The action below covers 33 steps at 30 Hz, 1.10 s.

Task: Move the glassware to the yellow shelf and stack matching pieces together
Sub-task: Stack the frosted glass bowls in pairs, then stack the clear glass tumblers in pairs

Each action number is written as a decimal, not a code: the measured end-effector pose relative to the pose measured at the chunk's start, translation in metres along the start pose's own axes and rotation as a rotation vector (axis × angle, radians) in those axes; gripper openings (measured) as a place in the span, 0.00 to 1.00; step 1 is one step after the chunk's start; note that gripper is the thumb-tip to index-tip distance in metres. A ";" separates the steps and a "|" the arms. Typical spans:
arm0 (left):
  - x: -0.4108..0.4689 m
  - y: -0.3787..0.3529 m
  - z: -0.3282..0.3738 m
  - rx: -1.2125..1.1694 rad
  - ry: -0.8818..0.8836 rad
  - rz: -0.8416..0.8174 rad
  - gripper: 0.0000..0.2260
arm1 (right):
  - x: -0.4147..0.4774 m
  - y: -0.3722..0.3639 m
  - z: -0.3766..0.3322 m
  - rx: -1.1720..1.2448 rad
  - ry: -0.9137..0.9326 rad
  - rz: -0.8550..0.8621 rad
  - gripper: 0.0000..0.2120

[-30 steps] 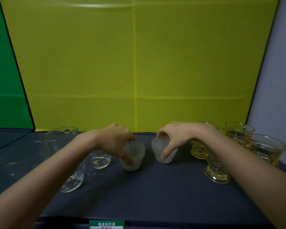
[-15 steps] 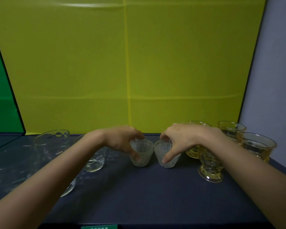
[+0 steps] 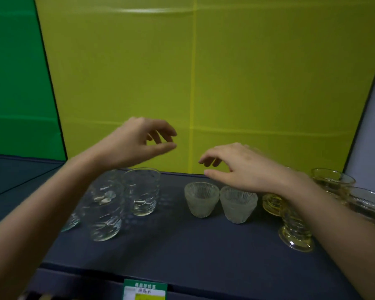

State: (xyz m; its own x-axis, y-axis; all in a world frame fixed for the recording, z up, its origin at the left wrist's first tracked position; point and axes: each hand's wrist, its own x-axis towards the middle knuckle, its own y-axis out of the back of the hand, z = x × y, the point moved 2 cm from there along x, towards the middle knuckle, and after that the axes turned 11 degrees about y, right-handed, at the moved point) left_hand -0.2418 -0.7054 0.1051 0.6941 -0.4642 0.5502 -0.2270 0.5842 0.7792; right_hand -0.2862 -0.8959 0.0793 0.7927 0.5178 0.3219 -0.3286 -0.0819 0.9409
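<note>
Two frosted ribbed cups stand side by side and upright on the dark shelf, the left cup (image 3: 201, 199) and the right cup (image 3: 238, 204) nearly touching. My left hand (image 3: 139, 141) hovers above and to the left of them, fingers loosely curled, holding nothing. My right hand (image 3: 236, 165) hangs just over the right cup, fingers relaxed and empty. Clear dimpled tumblers (image 3: 142, 191) stand at the left, partly behind my left forearm. Amber footed glasses (image 3: 296, 232) stand at the right, partly hidden by my right forearm.
The yellow back panel (image 3: 225, 83) closes the shelf behind; a green panel (image 3: 13, 83) lies to the left and a grey wall (image 3: 372, 137) to the right. A green price label (image 3: 145, 289) sits on the shelf's front edge. More amber bowls (image 3: 333, 180) crowd the far right.
Both hands have let go of the frosted cups and risen above them. The cups now stand free, close together. The camera has shifted to the right.
</note>
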 end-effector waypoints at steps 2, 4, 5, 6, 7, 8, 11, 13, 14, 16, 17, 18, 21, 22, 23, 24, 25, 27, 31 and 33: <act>-0.012 0.017 -0.013 -0.001 0.043 0.061 0.11 | 0.011 -0.006 -0.010 0.053 0.044 0.065 0.15; -0.024 0.033 -0.029 -0.013 0.091 0.095 0.09 | 0.022 -0.013 -0.021 0.084 0.067 0.088 0.15; -0.029 0.040 -0.038 -0.016 0.114 0.101 0.09 | 0.027 -0.017 -0.025 0.093 0.073 0.087 0.16; -0.034 0.047 -0.049 -0.016 0.138 0.104 0.09 | 0.033 -0.021 -0.030 0.103 0.078 0.075 0.18; -0.039 0.054 -0.061 -0.013 0.165 0.103 0.09 | 0.040 -0.026 -0.035 0.111 0.080 0.050 0.20; -0.042 0.059 -0.074 -0.003 0.189 0.095 0.09 | 0.047 -0.030 -0.040 0.116 0.081 0.021 0.23; -0.048 0.068 -0.115 0.029 0.241 0.048 0.11 | 0.068 -0.044 -0.051 0.140 0.037 -0.081 0.31; -0.048 0.067 -0.140 0.022 0.282 -0.015 0.13 | 0.080 -0.051 -0.056 0.155 -0.024 -0.154 0.37; -0.047 0.064 -0.152 0.014 0.303 -0.060 0.14 | 0.085 -0.054 -0.058 0.170 -0.060 -0.179 0.39; -0.047 0.054 -0.173 0.002 0.323 -0.160 0.18 | 0.092 -0.059 -0.062 0.214 -0.134 -0.195 0.41; -0.047 0.049 -0.182 -0.009 0.319 -0.208 0.19 | 0.094 -0.062 -0.064 0.243 -0.170 -0.193 0.41; -0.048 0.045 -0.190 -0.030 0.311 -0.251 0.20 | 0.095 -0.064 -0.066 0.271 -0.201 -0.184 0.41; -0.051 0.038 -0.206 -0.131 0.308 -0.341 0.21 | 0.099 -0.068 -0.071 0.322 -0.271 -0.152 0.39; -0.052 0.036 -0.210 -0.168 0.310 -0.354 0.22 | 0.100 -0.068 -0.072 0.332 -0.287 -0.145 0.39; -0.053 0.035 -0.213 -0.197 0.308 -0.358 0.23 | 0.102 -0.069 -0.073 0.342 -0.300 -0.140 0.38; -0.055 0.035 -0.215 -0.217 0.300 -0.353 0.24 | 0.104 -0.069 -0.075 0.353 -0.311 -0.138 0.38; -0.056 0.034 -0.217 -0.231 0.288 -0.343 0.24 | 0.106 -0.069 -0.076 0.366 -0.322 -0.138 0.38; -0.060 0.035 -0.220 -0.269 0.269 -0.312 0.24 | 0.108 -0.070 -0.078 0.403 -0.338 -0.144 0.38; -0.075 0.038 -0.227 -0.377 0.253 -0.200 0.25 | 0.102 -0.068 -0.081 0.348 -0.354 -0.172 0.38; -0.086 0.038 -0.229 -0.415 0.240 -0.127 0.24 | 0.092 -0.066 -0.085 0.210 -0.348 -0.142 0.35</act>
State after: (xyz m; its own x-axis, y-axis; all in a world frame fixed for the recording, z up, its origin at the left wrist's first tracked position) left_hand -0.1540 -0.4909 0.0186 0.8472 -0.4113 0.3362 0.1268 0.7711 0.6239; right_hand -0.2356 -0.7704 0.0378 0.9604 0.2209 0.1700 -0.1206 -0.2206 0.9679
